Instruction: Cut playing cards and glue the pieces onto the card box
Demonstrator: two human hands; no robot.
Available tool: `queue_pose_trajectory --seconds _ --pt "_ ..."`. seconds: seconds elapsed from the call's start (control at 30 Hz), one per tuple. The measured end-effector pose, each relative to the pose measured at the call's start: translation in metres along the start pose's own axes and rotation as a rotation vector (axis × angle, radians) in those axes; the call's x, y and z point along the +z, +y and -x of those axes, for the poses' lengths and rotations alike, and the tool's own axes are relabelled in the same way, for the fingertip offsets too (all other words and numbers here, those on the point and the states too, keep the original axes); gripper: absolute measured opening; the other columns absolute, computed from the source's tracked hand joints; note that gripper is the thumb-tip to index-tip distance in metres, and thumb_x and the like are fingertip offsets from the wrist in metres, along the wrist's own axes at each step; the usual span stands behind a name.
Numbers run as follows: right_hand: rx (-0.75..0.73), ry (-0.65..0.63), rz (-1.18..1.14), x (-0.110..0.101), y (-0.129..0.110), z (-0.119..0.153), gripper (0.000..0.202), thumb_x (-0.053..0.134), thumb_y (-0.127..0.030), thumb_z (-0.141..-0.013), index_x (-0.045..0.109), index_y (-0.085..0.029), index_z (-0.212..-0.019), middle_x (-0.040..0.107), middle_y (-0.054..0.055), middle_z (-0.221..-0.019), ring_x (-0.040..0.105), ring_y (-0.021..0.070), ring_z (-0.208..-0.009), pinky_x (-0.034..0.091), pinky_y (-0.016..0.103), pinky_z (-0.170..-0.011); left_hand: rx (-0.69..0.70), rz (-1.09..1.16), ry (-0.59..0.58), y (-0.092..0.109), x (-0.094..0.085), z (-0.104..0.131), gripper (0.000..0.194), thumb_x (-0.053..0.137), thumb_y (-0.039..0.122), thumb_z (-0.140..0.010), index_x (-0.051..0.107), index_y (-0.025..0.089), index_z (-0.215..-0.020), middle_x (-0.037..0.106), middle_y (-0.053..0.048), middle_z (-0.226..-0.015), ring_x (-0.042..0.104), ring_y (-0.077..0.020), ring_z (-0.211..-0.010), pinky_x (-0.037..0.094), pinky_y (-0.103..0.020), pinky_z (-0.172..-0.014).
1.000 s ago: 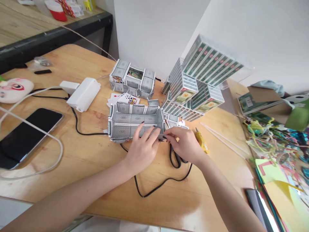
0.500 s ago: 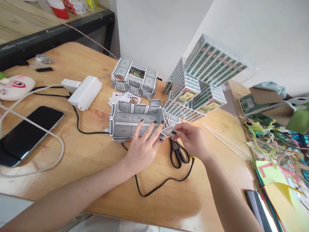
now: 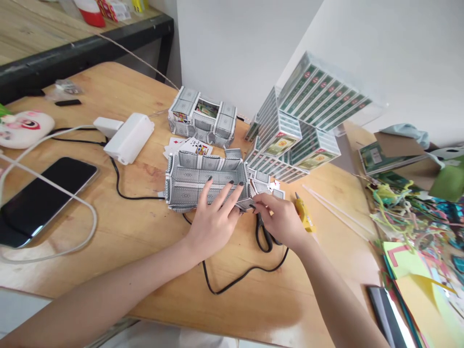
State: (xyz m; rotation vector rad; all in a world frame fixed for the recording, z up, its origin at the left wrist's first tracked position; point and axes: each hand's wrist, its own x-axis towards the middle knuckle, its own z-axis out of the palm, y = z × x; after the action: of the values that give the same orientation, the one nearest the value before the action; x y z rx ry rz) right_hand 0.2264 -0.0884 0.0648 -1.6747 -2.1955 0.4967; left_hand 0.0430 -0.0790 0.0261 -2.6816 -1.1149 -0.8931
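Note:
An open box made of grey-backed playing cards (image 3: 186, 193) stands in front of me. My left hand (image 3: 215, 220) grips its front wall near the right end, fingers spread over the inside and thumb low at the outer side. At the box's front right corner, my right hand (image 3: 277, 217) pinches a playing card (image 3: 245, 204) between thumb and fingers, the card against the box. Below that hand lie black-handled scissors (image 3: 264, 237), partly covered by it. Loose cards (image 3: 259, 176) lie right of the box, and a yellow glue gun (image 3: 303, 212) rests beyond the hand.
Behind stands another card-built box (image 3: 201, 118), with fanned cards (image 3: 192, 146) before it. Stacked card packs (image 3: 290, 130) rise at the back right. White glue sticks (image 3: 335, 210), a black cord (image 3: 246, 276), a phone (image 3: 47, 198) and a white adapter (image 3: 130, 137) lie around.
My right hand has moved slightly left, bringing the card in against the box's corner. The glue gun and more loose cards now show, and the scissors are more covered. My left hand stays nearly still.

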Motion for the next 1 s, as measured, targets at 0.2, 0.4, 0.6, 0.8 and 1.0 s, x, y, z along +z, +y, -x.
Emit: queue_pose_trajectory --seconds 0.2,0.4,0.6,0.8,1.0 --pt "-0.096 0.045 0.294 0.002 -0.008 0.002 0.018 0.040 -0.018 -0.087 0.058 -0.018 -0.086 0.062 0.003 -0.071 0.057 0.0154 -0.062 0.037 0.024 -0.056 0.001 0.044 0.059 -0.006 -0.004 0.001 0.015 0.050 0.016 -0.081 0.065 0.017 -0.078 0.058 -0.008 -0.119 0.050 -0.0251 -0.112 0.028 -0.056 -0.102" --pt "-0.105 0.005 0.418 -0.001 -0.015 0.001 0.022 0.039 -0.011 -0.086 0.059 -0.018 -0.085 0.060 0.003 -0.069 0.055 0.0150 -0.061 0.034 0.024 -0.054 0.022 0.134 0.078 -0.020 -0.013 0.000 0.012 0.055 0.017 -0.079 0.065 0.019 -0.071 0.063 -0.005 -0.109 0.053 -0.0216 -0.107 0.036 -0.048 -0.099" --pt "-0.100 -0.044 0.368 -0.002 -0.018 0.000 0.025 0.036 -0.008 -0.085 0.059 -0.019 -0.085 0.059 0.004 -0.071 0.055 0.0156 -0.065 0.036 0.024 -0.057 0.044 0.200 0.068 -0.029 -0.017 -0.003 0.012 0.057 0.017 -0.077 0.065 0.019 -0.069 0.065 -0.004 -0.102 0.054 -0.0206 -0.103 0.045 -0.040 -0.090" --pt "-0.031 0.011 0.074 -0.001 -0.011 0.000 0.021 0.039 -0.010 -0.084 0.057 -0.020 -0.087 0.059 0.003 -0.075 0.055 0.0155 -0.068 0.041 0.025 -0.061 0.074 0.204 -0.004 -0.029 -0.016 -0.004 0.014 0.054 0.015 -0.080 0.065 0.018 -0.073 0.064 -0.003 -0.104 0.052 -0.0203 -0.105 0.043 -0.040 -0.092" --pt "-0.041 0.016 0.001 0.003 -0.008 0.000 0.020 0.039 -0.009 -0.084 0.056 -0.020 -0.087 0.055 0.003 -0.078 0.053 0.0140 -0.067 0.042 0.024 -0.062 0.137 0.131 -0.126 -0.027 -0.017 -0.004 0.018 0.047 0.014 -0.084 0.065 0.017 -0.083 0.063 -0.005 -0.106 0.050 -0.0214 -0.108 0.040 -0.043 -0.094"
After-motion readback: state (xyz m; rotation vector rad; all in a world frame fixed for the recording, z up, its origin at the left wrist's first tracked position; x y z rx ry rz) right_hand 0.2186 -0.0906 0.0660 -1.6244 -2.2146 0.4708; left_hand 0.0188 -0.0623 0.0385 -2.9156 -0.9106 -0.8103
